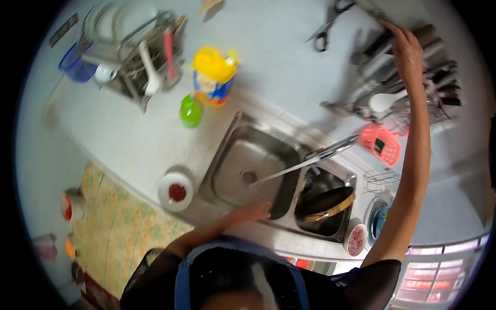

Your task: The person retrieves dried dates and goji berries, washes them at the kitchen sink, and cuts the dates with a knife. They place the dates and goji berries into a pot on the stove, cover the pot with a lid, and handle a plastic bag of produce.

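My left hand (254, 211) is low over the front edge of the left sink basin (243, 155), slightly blurred, fingers apart and nothing visible in it. Water runs from the faucet (333, 150) into that basin. My right arm stretches to the wall, where my right hand (407, 51) is beside the hanging knives and utensils (385, 64). Its fingers are together at a thin, dark, blurred item that I cannot make out. Black-handled scissors (323, 36) hang left of it. A dark pan (325, 202) with a light-coloured handle lies tilted in the right basin.
A white bowl with red contents (168, 199) stands left of the sink, and a bowl of pinkish pieces (356, 239) right of it. Behind are a green bottle (191, 112), a yellow jug (212, 77) and a dish rack (126, 77). A pink basket (380, 143) hangs right of the faucet.
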`<state>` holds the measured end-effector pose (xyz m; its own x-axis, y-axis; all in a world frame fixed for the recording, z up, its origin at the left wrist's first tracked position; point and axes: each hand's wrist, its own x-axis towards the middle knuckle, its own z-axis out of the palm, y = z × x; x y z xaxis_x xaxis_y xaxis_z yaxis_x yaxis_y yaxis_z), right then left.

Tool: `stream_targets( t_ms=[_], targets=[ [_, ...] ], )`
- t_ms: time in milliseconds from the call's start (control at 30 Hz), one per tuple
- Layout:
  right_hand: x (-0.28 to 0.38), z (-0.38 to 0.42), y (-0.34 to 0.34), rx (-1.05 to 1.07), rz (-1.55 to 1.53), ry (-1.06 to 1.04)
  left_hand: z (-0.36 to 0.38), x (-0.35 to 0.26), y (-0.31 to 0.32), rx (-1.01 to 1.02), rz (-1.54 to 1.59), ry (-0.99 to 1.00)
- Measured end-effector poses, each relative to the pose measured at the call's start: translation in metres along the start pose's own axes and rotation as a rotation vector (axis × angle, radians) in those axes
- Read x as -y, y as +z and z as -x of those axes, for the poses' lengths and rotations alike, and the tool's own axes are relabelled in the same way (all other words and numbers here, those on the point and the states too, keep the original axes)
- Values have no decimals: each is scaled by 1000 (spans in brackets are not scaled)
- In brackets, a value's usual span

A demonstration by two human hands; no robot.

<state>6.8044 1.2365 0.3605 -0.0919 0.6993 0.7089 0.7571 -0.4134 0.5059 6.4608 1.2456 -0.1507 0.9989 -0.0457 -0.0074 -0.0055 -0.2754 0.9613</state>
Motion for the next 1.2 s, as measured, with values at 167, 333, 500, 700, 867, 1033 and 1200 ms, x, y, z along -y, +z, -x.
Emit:
stream_targets(
  t_ms=[167, 333, 500, 700, 867, 1033, 1200],
  targets=[
    [181, 131, 12, 550, -1359, 684, 21, -34, -11, -103, -508, 205],
    [376, 294, 55, 957, -1297, 512, 69, -40, -27, 1, -671, 38],
    [460, 270, 31, 879, -1906, 1222, 146, -76, -73, -458, -317, -95],
    [411, 354, 22, 454, -1654, 1604, 243, -44, -136, -1163, -108, -470],
    [305, 391, 28, 125, -447, 1004, 235, -17, -158, -925, 462, -603],
    [223, 418, 83, 908, -172, 948, 231, -1, -159, -879, 607, -557],
    [211, 434, 119, 1080, -247, 793, 222, -22, -158, -879, 521, -463]
  ],
)
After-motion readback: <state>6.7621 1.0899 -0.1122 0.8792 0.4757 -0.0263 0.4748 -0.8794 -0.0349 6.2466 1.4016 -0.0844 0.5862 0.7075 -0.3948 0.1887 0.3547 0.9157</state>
